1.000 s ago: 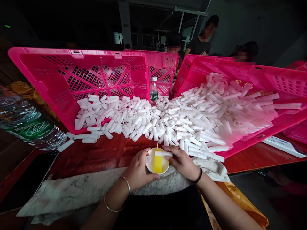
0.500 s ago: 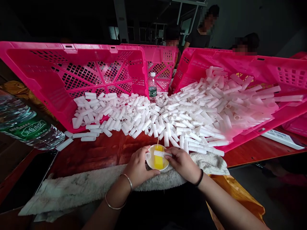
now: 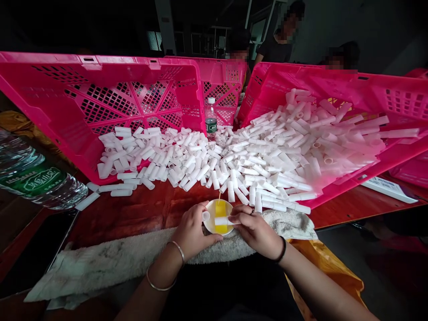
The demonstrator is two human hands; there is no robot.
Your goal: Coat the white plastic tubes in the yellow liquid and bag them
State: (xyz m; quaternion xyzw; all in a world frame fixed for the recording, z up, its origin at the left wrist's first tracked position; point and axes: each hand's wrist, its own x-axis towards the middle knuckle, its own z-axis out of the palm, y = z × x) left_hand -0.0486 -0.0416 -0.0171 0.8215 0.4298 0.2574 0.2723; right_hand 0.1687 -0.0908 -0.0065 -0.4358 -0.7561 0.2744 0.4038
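My left hand (image 3: 194, 229) is at the left side of a small white dish (image 3: 228, 208), with a short white tube (image 3: 205, 216) held in its fingers, open end showing. Its thumb lies along the near edge of the dish. From the right, my right hand (image 3: 256, 232) pinches another white tube (image 3: 221, 221) lengthwise over the dish. In the dish lies a yellow block (image 3: 220, 208), partly covered by that tube. A thin stick (image 3: 219, 196) rises at the far rim.
White tubes (image 3: 200, 156) lie heaped across the red table (image 3: 110, 209), spilling from pink crates (image 3: 140, 67). A small bottle (image 3: 211, 120) stands among them. A large water bottle (image 3: 43, 178) leans at left. A towel (image 3: 117, 254) lines the near edge. People (image 3: 277, 47) are behind the crates.
The tube in my right hand has shifted slightly lower over the yellow block, and my right fingers have changed their grip. My left hand has stayed almost still. The whole view has shifted a little.
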